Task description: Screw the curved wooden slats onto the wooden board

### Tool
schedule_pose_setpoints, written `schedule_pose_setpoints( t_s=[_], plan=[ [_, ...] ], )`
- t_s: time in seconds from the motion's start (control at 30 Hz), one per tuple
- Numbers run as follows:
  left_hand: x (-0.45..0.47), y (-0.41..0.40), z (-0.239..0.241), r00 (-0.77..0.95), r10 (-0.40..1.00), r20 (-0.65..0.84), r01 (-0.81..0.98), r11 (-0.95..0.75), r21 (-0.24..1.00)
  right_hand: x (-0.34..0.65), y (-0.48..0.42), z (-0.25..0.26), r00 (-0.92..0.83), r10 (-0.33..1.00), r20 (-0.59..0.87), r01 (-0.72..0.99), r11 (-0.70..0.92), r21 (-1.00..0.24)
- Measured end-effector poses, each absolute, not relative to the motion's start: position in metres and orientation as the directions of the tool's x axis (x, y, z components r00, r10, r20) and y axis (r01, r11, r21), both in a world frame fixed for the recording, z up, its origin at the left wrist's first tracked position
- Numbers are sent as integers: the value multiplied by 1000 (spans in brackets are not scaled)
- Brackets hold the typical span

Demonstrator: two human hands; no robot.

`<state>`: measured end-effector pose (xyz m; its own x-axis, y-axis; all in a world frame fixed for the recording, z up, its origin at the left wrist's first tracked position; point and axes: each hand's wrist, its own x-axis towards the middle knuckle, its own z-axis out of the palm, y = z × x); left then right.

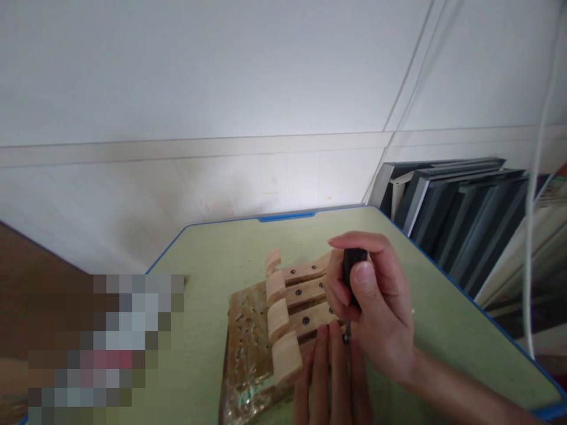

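Note:
A wooden board [248, 342] lies on the green table [221, 254]. Screwed onto it are several pale wooden hook pieces [283, 319] with dark screws. My right hand [376, 307] is closed around a black screwdriver handle [353, 262], held upright, its metal tip [346, 337] down at the lowest strip. My left hand [330, 378] lies flat with fingers stretched out, pressing on the board's near right part beside the tip.
The table has a blue rim [287, 216] and stands against a white wall. Dark framed panels [460, 218] lean at the right. White cables [535, 177] hang at the far right. A blurred patch covers the lower left.

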<state>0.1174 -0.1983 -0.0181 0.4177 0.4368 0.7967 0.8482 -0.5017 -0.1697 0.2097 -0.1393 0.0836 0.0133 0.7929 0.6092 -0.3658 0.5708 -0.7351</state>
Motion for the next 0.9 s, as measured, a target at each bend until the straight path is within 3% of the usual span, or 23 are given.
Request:
schedule_pose_setpoints(
  t_s=[0.3, 0.47, 0.63, 0.9],
  plan=[
    [131, -194, -23, 320, 408, 855, 873, -478, -98, 206, -139, 79, 48, 768, 638, -360, 610, -706],
    [146, -184, -27, 21, 234, 972, 917, -391, 75, 207, -139, 77, 2, 770, 638, -363, 595, -717],
    [134, -186, -24, 292, 339, 894, 886, -447, -120, 208, -140, 75, 2, 754, 657, -327, 621, -712],
    [131, -187, -17, 319, 348, 882, 894, -420, -158, 208, -143, 68, 22, 763, 646, -264, 628, -732]
  ],
)
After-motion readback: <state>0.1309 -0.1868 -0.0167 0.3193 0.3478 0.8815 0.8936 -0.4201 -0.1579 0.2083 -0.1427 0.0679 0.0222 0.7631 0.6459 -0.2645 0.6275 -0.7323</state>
